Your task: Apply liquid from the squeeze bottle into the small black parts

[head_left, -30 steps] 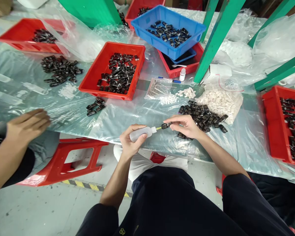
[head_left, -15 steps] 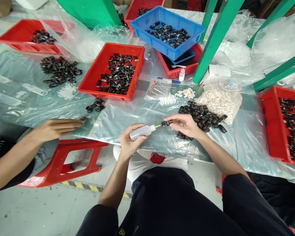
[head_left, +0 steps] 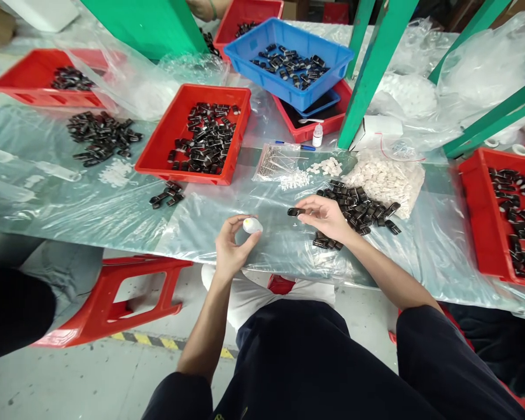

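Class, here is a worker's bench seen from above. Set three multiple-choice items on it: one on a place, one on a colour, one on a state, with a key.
1. Where does the loose pile of black parts nearest the right hand lie?
A. On the plastic sheet beside that hand
B. In the blue tray
C. On the red stool

2. What colour is the tray straight beyond the left hand?
A. Blue
B. Red
C. Green

3. How does the right hand hold the single black part?
A. Flat on the open palm
B. Not at all
C. Pinched at the fingertips

Key: 1 A, the pile rests on the sheet by the hand. 2 B, its walls are red. 3 C, fingertips close on it.
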`<state>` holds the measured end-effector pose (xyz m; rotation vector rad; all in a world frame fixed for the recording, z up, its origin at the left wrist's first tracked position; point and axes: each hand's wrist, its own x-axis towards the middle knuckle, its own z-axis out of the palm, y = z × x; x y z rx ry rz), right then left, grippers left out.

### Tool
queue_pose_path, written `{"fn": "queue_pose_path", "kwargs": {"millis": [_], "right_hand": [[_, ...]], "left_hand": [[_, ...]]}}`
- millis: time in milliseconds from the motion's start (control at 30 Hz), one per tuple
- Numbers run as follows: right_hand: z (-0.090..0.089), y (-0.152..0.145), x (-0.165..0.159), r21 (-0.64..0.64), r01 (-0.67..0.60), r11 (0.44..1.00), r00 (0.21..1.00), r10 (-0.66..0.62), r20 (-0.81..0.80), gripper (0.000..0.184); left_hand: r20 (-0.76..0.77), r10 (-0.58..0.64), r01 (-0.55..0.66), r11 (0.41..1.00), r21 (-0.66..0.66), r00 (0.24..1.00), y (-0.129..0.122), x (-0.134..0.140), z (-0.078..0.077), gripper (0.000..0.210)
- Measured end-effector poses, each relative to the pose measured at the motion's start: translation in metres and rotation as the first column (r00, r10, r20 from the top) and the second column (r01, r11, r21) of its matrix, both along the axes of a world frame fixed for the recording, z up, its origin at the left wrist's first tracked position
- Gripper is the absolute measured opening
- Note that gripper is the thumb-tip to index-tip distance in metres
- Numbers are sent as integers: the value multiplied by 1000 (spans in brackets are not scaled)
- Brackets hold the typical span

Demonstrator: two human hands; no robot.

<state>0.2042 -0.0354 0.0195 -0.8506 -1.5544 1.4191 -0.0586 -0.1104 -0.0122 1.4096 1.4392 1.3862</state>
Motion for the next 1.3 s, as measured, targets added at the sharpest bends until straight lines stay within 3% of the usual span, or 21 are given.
{"fn": "queue_pose_path", "kwargs": {"millis": [133,200,267,367,433,500,567,733,833,900,967,1100,1200,1300], "right_hand": [[-2,3,0,-21,28,999,999,-29,-43,32],[-2,4,0,-31,39,999,998,-40,-46,34],[-2,5,1,-37,46,998,998,-47,-44,34],[-2,5,1,-38,57,998,997,-58,-54,34],[-2,5,1,-42,70,997,995,-72,-63,34],[0,5,1,-50,86,995,994,-89,-67,35],[1,5,2,-53,101,993,992,-104,-64,37],[3,7,4,-26,112,993,993,-112,-32,40],[2,7,4,3,108,994,994,-108,-36,39],[3,6,4,19,90,996,996,-90,-28,35],[5,4,4,24,77,997,997,-76,-16,31],[7,1,3,6,47,999,999,-47,-12,26],[7,-2,3,-30,-6,1000,1000,6,-15,27],[7,-3,2,-30,-42,999,999,41,-15,28]], "left_hand": [[-39,-43,40,997,-62,998,6,4,-2,47],[-115,-14,11,999,-34,993,5,4,-2,47],[-264,114,-85,989,118,958,-3,4,2,44],[-364,374,-161,852,497,853,-19,9,10,31],[-398,324,-48,823,566,858,-27,19,14,24],[-487,108,141,883,447,867,-26,35,16,18],[-565,-65,270,919,288,823,-16,51,13,12],[-744,-103,313,938,147,660,20,74,0,16],[-773,-132,327,939,102,621,29,77,-5,16],[-732,-144,334,935,120,666,28,78,-1,17],[-628,-132,313,931,187,767,22,77,8,16],[-260,-36,110,955,276,965,9,75,33,12],[69,0,-11,987,162,998,8,75,42,14],[290,5,-6,1000,2,957,11,78,41,24]]}}
